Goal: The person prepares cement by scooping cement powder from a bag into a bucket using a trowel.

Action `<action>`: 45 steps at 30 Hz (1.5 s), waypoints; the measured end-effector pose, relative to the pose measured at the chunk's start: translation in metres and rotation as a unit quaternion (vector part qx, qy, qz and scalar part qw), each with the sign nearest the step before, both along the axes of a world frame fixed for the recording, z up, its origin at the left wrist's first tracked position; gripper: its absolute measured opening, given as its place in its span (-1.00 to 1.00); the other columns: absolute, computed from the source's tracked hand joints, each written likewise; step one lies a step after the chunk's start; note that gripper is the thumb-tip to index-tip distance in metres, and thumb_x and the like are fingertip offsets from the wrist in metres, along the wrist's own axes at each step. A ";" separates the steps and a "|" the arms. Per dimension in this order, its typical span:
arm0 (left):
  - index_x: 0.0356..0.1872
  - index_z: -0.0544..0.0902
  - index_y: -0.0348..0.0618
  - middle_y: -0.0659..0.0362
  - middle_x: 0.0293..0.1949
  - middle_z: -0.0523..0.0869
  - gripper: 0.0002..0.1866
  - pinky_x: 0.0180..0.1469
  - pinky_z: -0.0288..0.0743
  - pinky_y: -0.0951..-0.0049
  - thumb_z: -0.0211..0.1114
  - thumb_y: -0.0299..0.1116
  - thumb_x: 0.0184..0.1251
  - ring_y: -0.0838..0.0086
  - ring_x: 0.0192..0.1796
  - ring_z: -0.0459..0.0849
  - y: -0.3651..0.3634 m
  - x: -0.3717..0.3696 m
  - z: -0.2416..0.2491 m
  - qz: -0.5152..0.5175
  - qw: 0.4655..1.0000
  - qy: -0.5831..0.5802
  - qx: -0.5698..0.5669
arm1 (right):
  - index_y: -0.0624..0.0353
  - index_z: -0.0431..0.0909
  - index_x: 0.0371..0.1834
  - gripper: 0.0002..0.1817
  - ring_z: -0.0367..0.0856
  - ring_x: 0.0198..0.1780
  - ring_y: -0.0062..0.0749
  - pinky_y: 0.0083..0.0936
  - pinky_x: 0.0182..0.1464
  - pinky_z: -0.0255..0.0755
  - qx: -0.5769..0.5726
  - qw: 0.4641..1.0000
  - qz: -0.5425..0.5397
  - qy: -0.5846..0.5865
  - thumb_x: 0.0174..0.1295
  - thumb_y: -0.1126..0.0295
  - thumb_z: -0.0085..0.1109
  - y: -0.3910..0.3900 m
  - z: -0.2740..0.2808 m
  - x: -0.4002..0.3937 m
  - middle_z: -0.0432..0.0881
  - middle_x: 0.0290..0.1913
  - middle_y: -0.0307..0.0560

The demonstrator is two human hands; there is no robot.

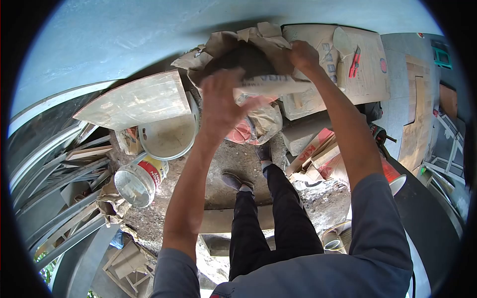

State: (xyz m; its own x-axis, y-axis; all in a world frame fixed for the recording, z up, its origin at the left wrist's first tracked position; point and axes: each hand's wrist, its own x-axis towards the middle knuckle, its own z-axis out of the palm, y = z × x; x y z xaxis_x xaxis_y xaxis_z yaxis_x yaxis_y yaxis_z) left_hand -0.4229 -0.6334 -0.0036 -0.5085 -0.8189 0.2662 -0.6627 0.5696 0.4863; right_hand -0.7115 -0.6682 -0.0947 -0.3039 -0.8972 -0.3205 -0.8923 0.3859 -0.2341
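Observation:
A torn-open brown paper cement bag (275, 85) lies against the wall at the top middle, with dark grey powder (247, 60) inside and a ragged rim. At the right end of its rim, my right hand (303, 55) is closed on the paper. My left hand (223, 104) is in front of the bag's left part, blurred, thumb held apart from the fingers and nothing visible in it. Whether it touches the bag cannot be made out. Below the bag sits a crumpled red-and-brown sack (253, 124).
Right of the bag, a red utility knife (355, 62) lies on a stack of full sacks (367, 85). To the left are a wooden board (139, 102), a large white tub (171, 136) and a paint bucket (136, 183). Folded empty bags (318, 154) lean at right.

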 end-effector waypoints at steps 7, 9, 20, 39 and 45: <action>-0.21 0.70 -0.15 0.12 -0.41 0.72 -0.79 0.02 0.43 0.09 0.44 -0.34 0.14 0.17 -0.25 0.69 0.012 -0.006 -0.021 -0.141 0.982 -0.105 0.068 | 0.14 0.77 -0.18 -0.68 0.76 -0.03 0.06 -0.11 0.00 0.64 -0.019 0.998 0.041 0.048 0.18 0.18 0.18 -0.022 0.024 -0.022 0.78 -0.10 0.13; -0.37 0.70 -0.13 0.13 -0.50 0.69 -0.91 -0.03 0.45 0.12 0.42 -0.40 0.12 0.17 -0.32 0.68 0.023 -0.008 -0.019 -0.155 0.981 -0.074 0.093 | 0.14 0.77 -0.18 -0.67 0.76 -0.03 0.06 -0.11 0.01 0.64 -0.001 0.999 0.023 0.040 0.16 0.16 0.20 -0.024 0.024 -0.022 0.78 -0.10 0.12; -0.51 0.67 -0.15 0.07 -0.51 0.67 -0.94 -0.17 0.55 0.12 0.39 -0.49 0.07 0.15 -0.34 0.70 0.083 -0.028 -0.007 -0.127 0.982 -0.023 0.138 | 0.19 0.75 -0.10 -0.42 0.74 0.07 0.00 -0.14 0.08 0.59 -0.013 0.997 -0.079 -0.024 0.16 -0.15 0.24 0.003 0.005 -0.033 0.77 -0.04 0.10; -0.04 0.69 -0.27 0.05 -0.51 0.70 -0.65 -0.25 0.59 0.15 0.37 -0.49 0.08 0.16 -0.39 0.70 0.123 -0.050 0.000 -0.180 0.974 -0.078 0.111 | 0.14 0.77 -0.16 -0.70 0.76 0.02 0.02 -0.12 0.02 0.63 0.046 0.997 -0.057 -0.005 0.22 0.25 0.12 0.027 -0.017 -0.039 0.78 -0.08 0.10; 0.10 0.68 -0.18 0.00 -0.43 0.68 -0.60 -0.17 0.55 0.05 0.38 -0.42 0.19 0.05 -0.34 0.67 0.129 -0.029 -0.021 -0.213 0.971 -0.059 0.096 | 0.07 0.71 -0.21 -0.58 0.75 -0.03 0.01 -0.07 -0.04 0.62 -0.086 0.989 -0.118 -0.002 0.28 -0.07 0.13 0.054 -0.065 -0.045 0.77 -0.16 0.04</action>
State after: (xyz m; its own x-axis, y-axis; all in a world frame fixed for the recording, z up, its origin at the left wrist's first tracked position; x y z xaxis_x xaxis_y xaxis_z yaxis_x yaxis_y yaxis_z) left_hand -0.4520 -0.5048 -0.0242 -0.8294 -0.5564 0.0489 -0.4446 0.7107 0.5453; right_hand -0.7568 -0.6139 -0.1599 -0.5106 -0.8425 -0.1715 -0.7812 0.5379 -0.3167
